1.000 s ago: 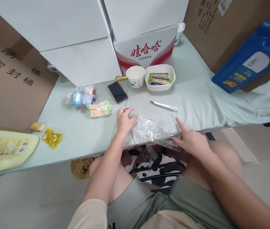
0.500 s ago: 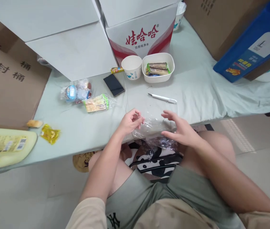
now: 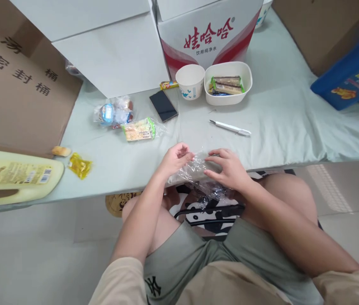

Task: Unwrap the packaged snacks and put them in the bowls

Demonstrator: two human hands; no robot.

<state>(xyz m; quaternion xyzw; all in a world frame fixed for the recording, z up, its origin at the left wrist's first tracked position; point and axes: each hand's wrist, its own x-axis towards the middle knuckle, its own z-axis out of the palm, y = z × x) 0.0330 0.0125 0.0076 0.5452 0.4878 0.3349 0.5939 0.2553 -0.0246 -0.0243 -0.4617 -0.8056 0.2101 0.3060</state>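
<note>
A crinkled sheet of clear plastic film hangs over the table's front edge, with its lower part bunched above my lap. My left hand pinches the film's upper left part between thumb and fingers. Close to the film's right side is my right hand, its fingers apart and curved toward the left; whether its fingertips touch the film I cannot tell. Beyond the hands lies a white pen-shaped cutter with a dark tip. A black phone rests farther back.
A paper cup and a white tub of wrapped snack bars stand before a white carton. Wrapped snacks and a yellow wrapper lie left. A yellow jug and a blue bottle flank the table.
My right hand has moved left, closer to my left hand and the film. The left hand keeps its pinch. The camera view has shifted, so the table things appear farther right.
</note>
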